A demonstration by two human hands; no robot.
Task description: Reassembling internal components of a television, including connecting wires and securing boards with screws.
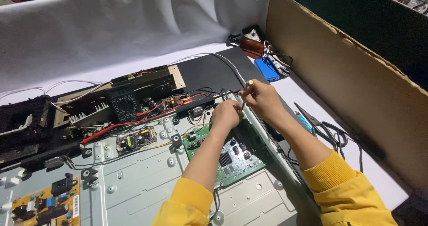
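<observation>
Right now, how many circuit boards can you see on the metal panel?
3: a green board under the hands, a small board at panel centre, an orange board at bottom left. Others may be hidden among the parts behind.

Green circuit board (232, 157) I work on, flat on grey metal chassis (142, 186), slim screwdriver (246, 88) upright over its far edge

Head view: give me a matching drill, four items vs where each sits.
Items:
1. green circuit board
2. blue rectangular box
3. black multimeter with round dial
4. scissors with black handles

Places:
A. far end, by the cardboard wall
B. under both hands
C. right of the right forearm
D. left, among red and black wires

Pairs: 1-B, 2-A, 3-D, 4-C
</observation>
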